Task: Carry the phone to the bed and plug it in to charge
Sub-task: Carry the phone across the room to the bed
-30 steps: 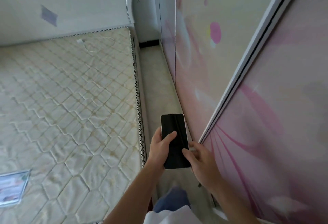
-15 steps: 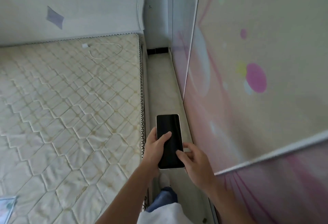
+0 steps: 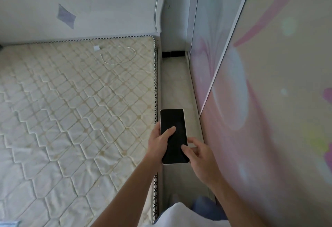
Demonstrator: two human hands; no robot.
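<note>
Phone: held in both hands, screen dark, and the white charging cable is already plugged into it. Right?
Not quite. The head view shows the phone held in both the left hand and the right hand, screen dark, but the white charging cable lies unconnected on the mattress near the headboard.

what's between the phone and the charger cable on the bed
In the head view, only bare quilted mattress and its trimmed edge lie between the phone and the white charger cable near the headboard.
</note>
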